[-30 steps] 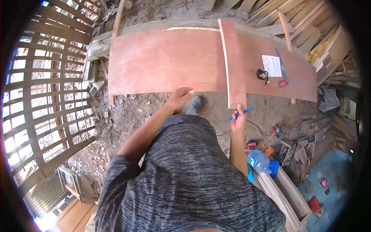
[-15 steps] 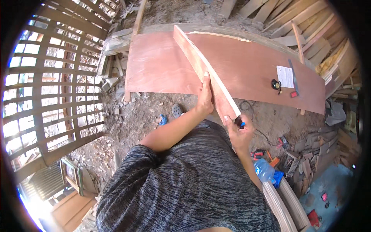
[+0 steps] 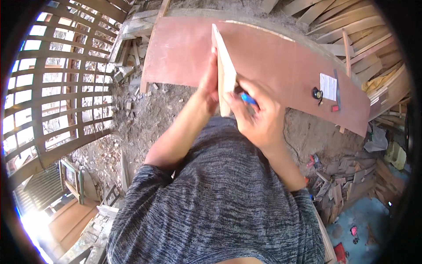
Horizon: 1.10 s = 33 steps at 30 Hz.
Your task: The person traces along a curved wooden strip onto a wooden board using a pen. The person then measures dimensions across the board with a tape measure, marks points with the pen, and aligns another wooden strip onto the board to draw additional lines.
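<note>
A narrow wooden board [image 3: 226, 72] is held up in front of my chest, one end toward me and its pale edge facing up. My left hand [image 3: 211, 83] lies along the board's left face, gripping it, its fingers partly hidden. At the near end, my right hand [image 3: 261, 114] pinches the board between thumb and fingers. A small blue thing [image 3: 249, 98] with a dark part sticks out between the right fingers; its kind is not clear. Beyond the board lies a large reddish-brown plywood sheet [image 3: 180, 53].
On the sheet's right part are a white paper [image 3: 328, 87], a round black thing [image 3: 316, 93], a dark straight strip [image 3: 337, 90] and a small red thing [image 3: 335, 108]. Wood scraps [image 3: 347, 176] pile up at right. A slatted wooden wall [image 3: 57, 79] stands at left.
The board has come closer and turned to point more straight away from me. Both hands have moved up and left with it, the right hand still at its near end.
</note>
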Each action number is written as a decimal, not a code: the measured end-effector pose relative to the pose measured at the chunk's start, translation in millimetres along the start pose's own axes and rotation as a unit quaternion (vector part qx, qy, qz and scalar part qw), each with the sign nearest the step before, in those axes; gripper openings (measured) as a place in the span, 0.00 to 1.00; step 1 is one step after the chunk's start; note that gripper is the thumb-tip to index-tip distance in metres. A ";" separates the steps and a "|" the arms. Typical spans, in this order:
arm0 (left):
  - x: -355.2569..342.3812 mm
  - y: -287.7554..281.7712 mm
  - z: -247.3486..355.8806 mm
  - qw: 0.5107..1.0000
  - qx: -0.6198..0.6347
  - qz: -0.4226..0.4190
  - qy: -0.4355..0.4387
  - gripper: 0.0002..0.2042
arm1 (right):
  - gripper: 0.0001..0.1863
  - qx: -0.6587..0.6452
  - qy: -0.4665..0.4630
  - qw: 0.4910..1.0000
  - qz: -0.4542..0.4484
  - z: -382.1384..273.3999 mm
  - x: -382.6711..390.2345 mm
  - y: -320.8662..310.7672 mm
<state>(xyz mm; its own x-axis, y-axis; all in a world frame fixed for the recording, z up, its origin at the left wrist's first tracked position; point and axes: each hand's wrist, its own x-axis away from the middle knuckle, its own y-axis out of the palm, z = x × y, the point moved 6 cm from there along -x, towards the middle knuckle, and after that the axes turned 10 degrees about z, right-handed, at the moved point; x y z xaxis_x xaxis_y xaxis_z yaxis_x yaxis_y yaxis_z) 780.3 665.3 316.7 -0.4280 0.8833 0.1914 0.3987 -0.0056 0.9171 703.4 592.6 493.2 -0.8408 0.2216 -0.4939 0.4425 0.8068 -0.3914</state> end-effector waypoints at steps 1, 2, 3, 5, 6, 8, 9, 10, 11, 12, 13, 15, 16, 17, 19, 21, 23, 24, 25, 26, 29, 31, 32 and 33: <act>5.3 9.5 0.2 0.998 -0.041 0.051 0.020 0.39 | 0.16 -0.013 0.009 1.000 0.008 -0.7 -3.7 6.5; 14.2 21.0 -1.5 0.986 -0.097 0.126 0.049 0.38 | 0.16 -0.012 0.014 1.000 0.008 -0.6 -6.5 12.5; 20.2 27.5 0.0 0.971 -0.141 0.183 0.063 0.37 | 0.16 -0.021 0.020 0.999 0.014 -1.2 -10.1 16.4; 26.8 34.2 0.8 0.951 -0.187 0.237 0.072 0.36 | 0.16 -0.032 0.025 0.999 0.017 -4.1 -14.0 20.3; 27.7 35.7 0.7 0.946 -0.202 0.245 0.070 0.36 | 0.16 -0.035 0.024 0.999 0.019 -6.4 -15.4 21.5; 31.8 34.3 4.2 0.909 -0.268 0.288 0.140 0.35 | 0.16 -0.038 0.026 0.999 0.018 -6.5 -14.5 23.5; 36.1 40.3 0.0 0.893 -0.289 0.303 0.163 0.34 | 0.16 -0.041 0.048 0.998 0.021 -3.6 -13.6 24.1; 47.0 56.0 -3.3 0.828 -0.398 0.295 0.263 0.34 | 0.16 -0.045 0.070 0.996 0.024 -1.1 -12.3 24.6; 51.9 65.3 -8.2 0.803 -0.426 0.286 0.304 0.33 | 0.16 -0.047 0.071 0.996 0.021 -2.0 -12.0 25.2; 56.1 74.7 -13.2 0.773 -0.455 0.279 0.343 0.32 | 0.16 -0.044 0.071 0.996 0.026 -2.1 -14.1 24.6; 60.7 83.6 -18.3 0.741 -0.480 0.275 0.381 0.31 | 0.15 -0.042 0.072 0.996 0.031 -1.7 -15.7 24.6; 56.7 81.5 -13.9 0.760 -0.468 0.250 0.376 0.29 | 0.15 -0.057 0.065 0.995 0.041 -1.5 -16.8 26.1; 56.4 82.7 -12.7 0.763 -0.461 0.249 0.379 0.29 | 0.15 -0.052 0.063 0.996 0.044 -2.3 -18.2 25.8; 55.3 83.8 -11.6 0.768 -0.453 0.246 0.380 0.28 | 0.14 -0.044 0.061 0.996 0.048 -2.8 -19.1 24.7; 50.8 79.6 -10.2 0.796 -0.411 0.282 0.342 0.28 | 0.16 -0.035 0.070 0.996 0.033 -2.5 -19.5 24.2; 53.6 95.2 -22.9 0.801 -0.383 0.318 0.333 0.29 | 0.17 -0.024 0.080 0.996 0.022 0.3 -17.1 21.9; 28.9 77.3 -13.6 0.883 -0.294 0.250 0.267 0.24 | 0.24 -0.003 0.015 0.996 0.091 -4.6 -15.8 11.1; 9.5 54.2 -1.8 0.935 -0.222 0.196 0.192 0.22 | 0.24 -0.005 0.008 0.996 0.089 -6.3 -18.4 3.2; -6.3 29.3 11.3 0.968 -0.158 0.159 0.116 0.20 | 0.27 0.036 -0.040 0.997 0.046 -10.3 -19.2 -6.2; -8.4 29.7 12.6 0.963 -0.168 0.175 0.117 0.20 | 0.28 0.065 -0.063 0.995 0.028 -10.2 -18.6 -20.4; -12.3 23.4 12.8 0.934 -0.228 0.243 0.128 0.19 | 0.34 0.247 -0.180 0.952 -0.034 -10.2 -11.7 -48.5; -15.9 15.2 9.9 0.905 -0.277 0.295 0.134 0.19 | 0.30 0.285 -0.232 0.930 -0.016 -7.8 -9.8 -57.5; -14.9 13.7 7.0 0.876 -0.337 0.314 0.143 0.20 | 0.27 0.304 -0.263 0.914 -0.052 -7.2 -7.9 -54.5; -13.9 12.8 3.7 0.843 -0.395 0.332 0.152 0.22 | 0.25 0.322 -0.294 0.896 -0.088 -5.8 -5.7 -51.4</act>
<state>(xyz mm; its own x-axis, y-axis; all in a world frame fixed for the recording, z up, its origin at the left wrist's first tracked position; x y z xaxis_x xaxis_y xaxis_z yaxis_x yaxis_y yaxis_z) 794.4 654.7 324.5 -0.5598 0.4011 0.7251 0.0192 -0.8685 0.4953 683.6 553.0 520.7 -0.6902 -0.3570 -0.6294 0.5658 0.2758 -0.7770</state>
